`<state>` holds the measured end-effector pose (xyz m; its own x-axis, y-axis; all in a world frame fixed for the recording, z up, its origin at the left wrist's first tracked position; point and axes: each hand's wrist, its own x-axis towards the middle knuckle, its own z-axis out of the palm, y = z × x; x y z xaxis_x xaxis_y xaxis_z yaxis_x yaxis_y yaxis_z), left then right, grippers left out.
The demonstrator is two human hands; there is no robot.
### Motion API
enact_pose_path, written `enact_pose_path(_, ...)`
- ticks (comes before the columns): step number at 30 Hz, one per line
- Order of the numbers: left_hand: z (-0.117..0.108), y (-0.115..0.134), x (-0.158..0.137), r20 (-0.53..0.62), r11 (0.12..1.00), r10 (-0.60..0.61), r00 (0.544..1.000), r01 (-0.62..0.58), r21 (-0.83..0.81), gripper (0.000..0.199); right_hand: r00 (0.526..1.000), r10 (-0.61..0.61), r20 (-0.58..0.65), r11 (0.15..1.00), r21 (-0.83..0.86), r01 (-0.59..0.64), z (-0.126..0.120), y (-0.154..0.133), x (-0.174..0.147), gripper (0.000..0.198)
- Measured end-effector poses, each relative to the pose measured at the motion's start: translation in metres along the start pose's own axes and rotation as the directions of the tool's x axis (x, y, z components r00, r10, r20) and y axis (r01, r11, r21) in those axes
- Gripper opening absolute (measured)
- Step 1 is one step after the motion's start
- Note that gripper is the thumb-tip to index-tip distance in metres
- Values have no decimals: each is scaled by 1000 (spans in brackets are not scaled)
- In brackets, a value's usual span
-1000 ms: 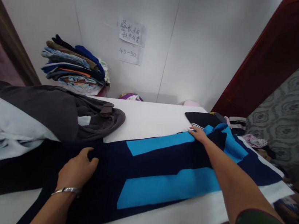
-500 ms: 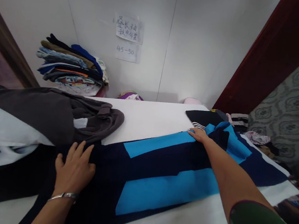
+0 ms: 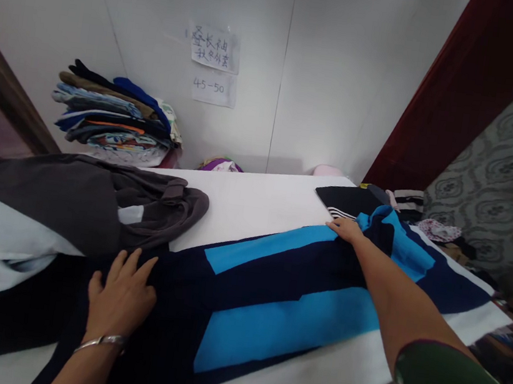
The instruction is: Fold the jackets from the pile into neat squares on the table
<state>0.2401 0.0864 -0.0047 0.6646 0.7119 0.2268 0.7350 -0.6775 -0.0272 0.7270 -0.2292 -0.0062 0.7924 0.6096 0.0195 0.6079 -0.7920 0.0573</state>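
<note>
A long navy garment with bright blue panels [image 3: 267, 329] lies stretched across the white table [image 3: 254, 207]. My left hand [image 3: 122, 297], wearing a silver bangle, rests palm down on its dark left part, fingers spread. At the far edge of the garment, my right hand [image 3: 346, 230] has its fingers closed on the blue strip. The cloth is bunched just right of that hand. A dark grey garment [image 3: 95, 196] with a white tag lies beyond my left hand, and white cloth [image 3: 10, 226] is heaped at the left.
A tall stack of folded clothes [image 3: 115, 117] stands at the back left against the wall. A folded black garment with white stripes [image 3: 350, 201] lies beyond my right hand. More clothes [image 3: 440, 231] are piled past the table's right end. Handwritten papers [image 3: 214, 63] hang on the wall.
The view has shifted slightly to the right. Both hands keep nearly the same places on the garment, which lies much as before.
</note>
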Motion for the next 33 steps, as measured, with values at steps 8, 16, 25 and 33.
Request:
enact_pose_path(8,-4,8,-2,13,999,-31,999,31,30,54,968,220,-121,972,-58,-228,-1,-8,-8,65)
enact_pose_path(16,-6,11,-3,24,998,-43,999,42,37,55,950,277,-143,958,-33,-284,6,-22,-9,57)
enact_pose_path(25,-13,18,-4,62,998,-64,996,64,-7,54,930,-124,-345,980,106,170,-18,-86,-34,52)
enact_pose_path(33,-10,16,-5,9,993,-71,997,72,-89,51,958,-287,15,945,171,280,36,-129,-79,58)
